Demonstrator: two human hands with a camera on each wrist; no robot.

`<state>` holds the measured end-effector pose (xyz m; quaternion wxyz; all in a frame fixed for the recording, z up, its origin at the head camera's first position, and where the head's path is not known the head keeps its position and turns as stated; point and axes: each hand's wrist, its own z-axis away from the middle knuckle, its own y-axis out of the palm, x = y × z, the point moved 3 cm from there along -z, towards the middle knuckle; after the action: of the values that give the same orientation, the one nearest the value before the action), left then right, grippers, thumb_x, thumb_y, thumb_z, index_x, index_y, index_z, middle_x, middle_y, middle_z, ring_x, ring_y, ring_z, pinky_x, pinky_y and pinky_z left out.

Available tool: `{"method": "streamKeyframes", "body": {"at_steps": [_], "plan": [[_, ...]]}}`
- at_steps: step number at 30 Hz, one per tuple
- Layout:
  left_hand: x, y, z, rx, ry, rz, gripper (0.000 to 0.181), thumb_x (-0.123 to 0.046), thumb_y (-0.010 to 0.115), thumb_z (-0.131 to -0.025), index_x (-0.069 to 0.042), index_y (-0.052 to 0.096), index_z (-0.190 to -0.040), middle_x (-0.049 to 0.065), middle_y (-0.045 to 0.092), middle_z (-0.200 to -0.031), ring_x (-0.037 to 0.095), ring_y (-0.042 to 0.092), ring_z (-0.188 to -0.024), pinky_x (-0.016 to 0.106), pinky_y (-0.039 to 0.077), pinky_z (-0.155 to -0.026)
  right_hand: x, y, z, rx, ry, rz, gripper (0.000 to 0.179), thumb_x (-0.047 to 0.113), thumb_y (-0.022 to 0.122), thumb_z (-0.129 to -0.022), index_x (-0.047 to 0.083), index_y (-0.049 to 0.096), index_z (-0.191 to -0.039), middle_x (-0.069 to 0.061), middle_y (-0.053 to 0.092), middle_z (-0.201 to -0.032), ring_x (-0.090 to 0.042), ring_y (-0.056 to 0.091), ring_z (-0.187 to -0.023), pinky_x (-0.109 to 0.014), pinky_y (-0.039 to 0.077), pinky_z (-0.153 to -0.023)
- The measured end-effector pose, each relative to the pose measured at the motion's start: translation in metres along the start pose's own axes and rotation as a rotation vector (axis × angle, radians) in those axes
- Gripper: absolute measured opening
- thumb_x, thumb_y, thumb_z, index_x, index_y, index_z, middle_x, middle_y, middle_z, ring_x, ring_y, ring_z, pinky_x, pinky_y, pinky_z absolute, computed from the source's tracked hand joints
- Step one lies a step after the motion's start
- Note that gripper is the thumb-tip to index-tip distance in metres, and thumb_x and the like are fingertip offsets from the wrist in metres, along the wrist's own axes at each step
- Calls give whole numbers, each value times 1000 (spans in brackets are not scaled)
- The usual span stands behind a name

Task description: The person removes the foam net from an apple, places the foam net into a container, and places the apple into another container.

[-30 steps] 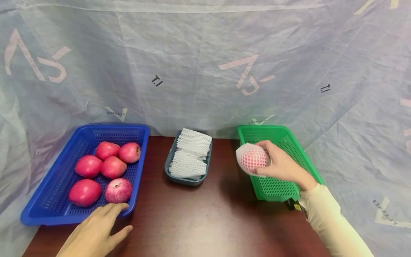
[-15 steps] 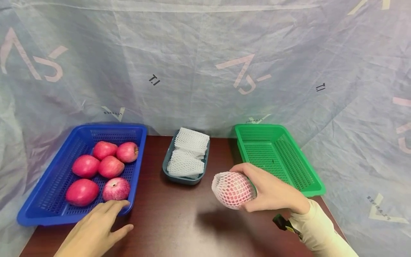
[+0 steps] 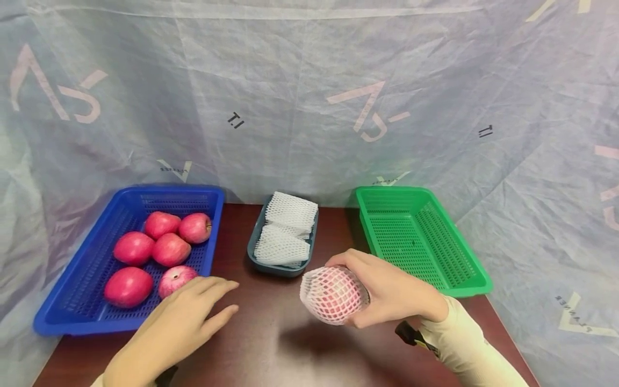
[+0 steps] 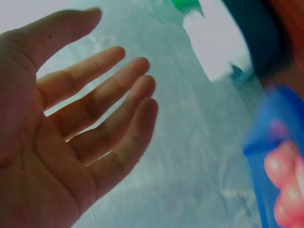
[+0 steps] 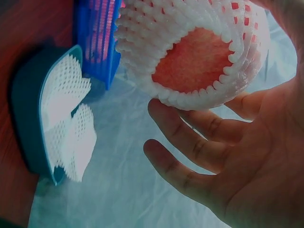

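Observation:
My right hand (image 3: pixel 387 287) grips an apple in a white foam net sleeve (image 3: pixel 333 295), held above the table in front of the green basket. In the right wrist view, bare red skin of the netted apple (image 5: pixel 194 61) shows through the sleeve's open end. My left hand (image 3: pixel 179 317) hovers over the near right corner of the blue basket (image 3: pixel 72 322), fingers loosely extended and holding nothing. Several bare red apples (image 3: pixel 128 287) lie in that basket; the left hand partly covers the nearest one. The left wrist view shows the left palm (image 4: pixel 52 156) with spread fingers.
A small dark teal tray (image 3: pixel 278 270) with white foam net sleeves (image 3: pixel 290 212) stands at the back middle of the brown table (image 3: pixel 261 344). To its right is a green basket (image 3: pixel 464 290) with no fruit visible. A grey cloth (image 3: pixel 300 107) hangs behind.
My right hand has carried the netted apple from over the green basket leftward and nearer, to the middle. My left hand has lifted and shifted right from the blue basket's near edge.

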<state>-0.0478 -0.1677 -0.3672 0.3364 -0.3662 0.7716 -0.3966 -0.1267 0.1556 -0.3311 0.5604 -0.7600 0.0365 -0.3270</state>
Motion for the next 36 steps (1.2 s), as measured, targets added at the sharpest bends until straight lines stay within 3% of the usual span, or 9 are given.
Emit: {"method": "streamKeyframes", "body": {"at_steps": [7,10,14,19,25,30,36], "plan": [[-30,6,-35,-135,238,199,18,-24,70,-89,-20,71,-107,-11,65,-101,6,60,-92,27,49,-81,9,8,-14,5,-57,2,83,34,83,-60,25,45,-132,16,50,-119,0,50,-103,-24,48,-84],[-39,13,-43,-147,311,285,17,-20,68,-91,-18,71,-107,-10,66,-102,6,60,-93,26,49,-83,12,11,-19,5,-76,-8,82,35,83,-61,26,45,-133,17,49,-119,0,51,-102,-23,48,-83],[-46,23,-47,-118,358,304,25,-19,71,-88,-14,69,-113,-6,64,-109,10,59,-101,26,48,-87,13,16,-25,14,-89,-24,82,34,82,-61,26,44,-133,16,48,-118,0,50,-102,-22,47,-83],[-47,29,-45,-19,307,281,50,-28,77,-81,-10,62,-125,-4,61,-117,11,55,-109,29,47,-91,12,24,-29,25,-91,-46,82,34,80,-60,27,43,-132,15,48,-117,-1,49,-102,-22,46,-83],[-48,38,-42,82,175,281,80,-42,83,-68,-12,52,-136,-4,59,-122,9,54,-111,31,48,-91,11,33,-36,-8,-115,-58,82,41,82,-61,24,44,-131,13,49,-117,-2,50,-103,-21,46,-84],[-46,44,-40,42,140,284,91,-40,87,-62,-7,47,-137,1,59,-122,11,56,-110,33,48,-91,12,35,-40,-40,-134,-75,83,42,82,-63,20,44,-133,10,50,-122,-5,50,-108,-23,46,-89],[-42,44,-39,-10,94,319,93,-44,88,-56,-9,50,-133,-1,60,-120,10,57,-110,33,49,-90,14,33,-42,-25,-177,-92,84,42,82,-69,19,41,-138,8,49,-127,-6,49,-111,-25,45,-91]]}}
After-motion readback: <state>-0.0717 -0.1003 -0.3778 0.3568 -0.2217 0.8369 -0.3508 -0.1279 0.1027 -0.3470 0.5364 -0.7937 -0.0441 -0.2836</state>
